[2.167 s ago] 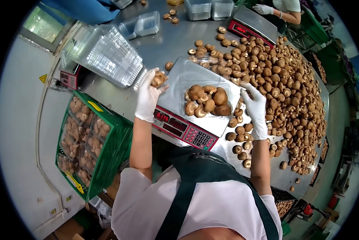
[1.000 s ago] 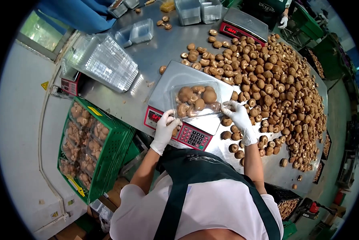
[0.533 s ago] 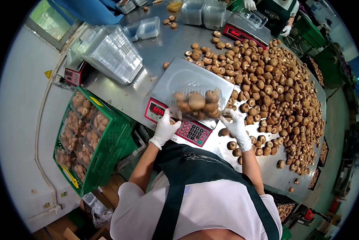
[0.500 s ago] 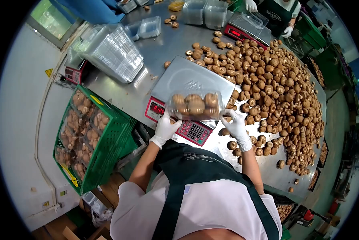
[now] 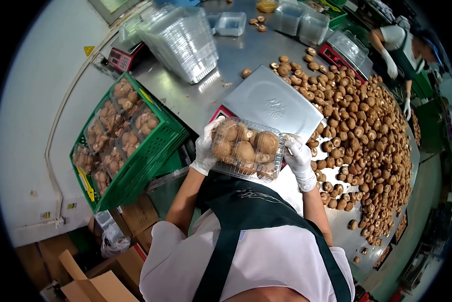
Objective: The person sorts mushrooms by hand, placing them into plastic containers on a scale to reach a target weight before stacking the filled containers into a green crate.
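Observation:
A clear plastic box of brown mushrooms (image 5: 245, 150) is held up in front of the apron, closer to me than the scale's bare metal plate (image 5: 272, 103). My left hand (image 5: 206, 147), in a white glove, grips the box's left end. At its right end, my right hand (image 5: 298, 160), gloved too, has its fingers closed on the edge. The box covers the scale's keypad and most of its display. Loose mushrooms (image 5: 356, 136) lie heaped on the metal table to the right of the scale.
At the left stands a green crate (image 5: 153, 152) of packed mushroom boxes. Stacked empty clear containers (image 5: 183, 43) are at the upper left, near another scale (image 5: 120, 59). A co-worker (image 5: 402, 48) stands at the upper right, beyond a third scale (image 5: 344, 55). Cardboard boxes (image 5: 105, 287) are at the lower left.
Both hands have lifted the box off the scale plate and brought it closer, tilted so its contents show. The view has turned, shifting the crate and table. The co-worker's body now shows more.

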Motion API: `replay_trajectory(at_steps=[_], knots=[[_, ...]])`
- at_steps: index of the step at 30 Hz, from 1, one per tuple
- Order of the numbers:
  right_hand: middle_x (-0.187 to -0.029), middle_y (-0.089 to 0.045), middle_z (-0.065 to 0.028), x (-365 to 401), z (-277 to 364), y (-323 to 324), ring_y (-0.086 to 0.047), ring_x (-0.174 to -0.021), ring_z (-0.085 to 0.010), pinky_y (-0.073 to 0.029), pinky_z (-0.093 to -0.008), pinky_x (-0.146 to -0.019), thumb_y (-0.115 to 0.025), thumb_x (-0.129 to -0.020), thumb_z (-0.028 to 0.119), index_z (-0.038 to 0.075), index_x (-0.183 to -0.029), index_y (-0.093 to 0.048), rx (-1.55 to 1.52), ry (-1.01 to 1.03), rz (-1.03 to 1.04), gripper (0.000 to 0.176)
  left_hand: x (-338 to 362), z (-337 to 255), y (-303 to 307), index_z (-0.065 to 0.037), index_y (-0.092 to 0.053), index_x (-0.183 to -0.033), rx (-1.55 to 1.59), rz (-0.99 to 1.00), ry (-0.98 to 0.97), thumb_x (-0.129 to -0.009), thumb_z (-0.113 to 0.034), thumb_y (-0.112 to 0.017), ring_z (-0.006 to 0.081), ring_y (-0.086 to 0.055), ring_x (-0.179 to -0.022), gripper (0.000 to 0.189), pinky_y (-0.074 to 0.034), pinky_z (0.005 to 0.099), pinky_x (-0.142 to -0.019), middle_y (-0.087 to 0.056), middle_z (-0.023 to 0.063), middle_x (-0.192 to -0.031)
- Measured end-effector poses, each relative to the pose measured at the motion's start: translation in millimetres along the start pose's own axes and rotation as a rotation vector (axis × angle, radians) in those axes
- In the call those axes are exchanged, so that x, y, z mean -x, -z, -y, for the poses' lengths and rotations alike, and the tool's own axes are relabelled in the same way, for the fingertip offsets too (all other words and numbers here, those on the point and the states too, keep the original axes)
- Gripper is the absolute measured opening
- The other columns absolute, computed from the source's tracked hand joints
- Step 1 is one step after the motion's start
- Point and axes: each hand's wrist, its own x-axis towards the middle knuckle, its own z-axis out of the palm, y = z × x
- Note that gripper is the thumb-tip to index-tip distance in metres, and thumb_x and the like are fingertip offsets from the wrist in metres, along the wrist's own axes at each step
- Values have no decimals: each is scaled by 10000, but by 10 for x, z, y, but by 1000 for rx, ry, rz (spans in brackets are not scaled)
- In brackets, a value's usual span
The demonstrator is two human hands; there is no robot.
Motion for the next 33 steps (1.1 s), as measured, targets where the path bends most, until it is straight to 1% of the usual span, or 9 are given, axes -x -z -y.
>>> replay_trajectory(at_steps=[3,6,8,10,16,23,26,29,33], knots=[[-849,-626,-124,-32,104,-111,-629,-728,-272,-509,-306,-610,-660,-636,-71,36,-844,-576,-78,-56,34,248,-93,-337,28,18,-427,-1192,869,-245,417,-924,-98,-474,207,-513,-1099,295,-427,332,-989,-503,107,-1204],[-882,-642,-106,63,179,-329,-634,-761,-195,-500,-271,-658,-696,-682,-41,2,-921,-601,-343,-262,50,261,101,-2,129,-46,-436,-1255,551,-112,348,-912,-165,-507,239,-453,-1174,370,-362,336,-1031,-479,108,-1234],[-913,-655,-68,-67,422,-318,-615,-789,-131,-504,-259,-698,-699,-710,-18,-25,-981,-611,-693,-341,107,285,-17,-86,335,-26,-441,-1231,-671,175,-338,-805,-193,-628,223,-515,-1101,495,-451,320,-890,-524,110,-1179],[-929,-655,-54,-45,508,-462,-599,-791,-94,-501,-235,-721,-700,-733,8,-43,-1004,-616,-740,-709,326,288,317,-120,304,36,-528,-1164,958,250,443,-733,-165,-673,246,-571,-984,497,-491,349,-796,-580,136,-1111],[-758,-670,-35,-401,803,-886,-610,-701,-61,-488,-216,-653,-696,-781,57,9,-916,-637,-769,-588,432,155,176,-284,793,-69,-543,-1055,885,-69,466,-827,-257,-631,115,-561,-740,307,-476,252,-580,-542,-1,-829],[-789,-674,-51,-346,684,-931,-606,-740,-56,-484,-210,-700,-614,-842,62,0,-927,-652,-666,-689,533,112,-10,-321,2634,-3,-636,-981,185,-469,849,-805,-345,-651,90,-570,-554,385,-397,210,-398,-633,51,-761],[-809,-674,-45,-163,549,-935,-597,-760,-56,-478,-211,-725,-594,-859,58,-9,-936,-646,-671,-820,561,115,-135,-121,3213,30,-601,-1069,-116,-461,1164,-757,-448,-679,164,-578,-629,576,-483,314,-548,-589,109,-732],[-809,-668,-35,-67,522,-896,-590,-762,-57,-474,-211,-723,-594,-866,65,-12,-930,-644,-653,-909,578,112,-200,134,3309,36,-499,-1237,-716,-186,1317,-734,-486,-683,312,-519,-1126,748,-431,441,-869,-555,219,-1193],[-801,-649,-26,37,501,-866,-561,-716,-66,-450,-206,-663,-579,-882,73,-10,-927,-639,-655,-965,516,112,-653,16,3260,-10,-620,-1075,-1147,-20,1214,-767,-357,-625,343,-578,-1034,464,-458,396,-868,-598,200,-1123]])
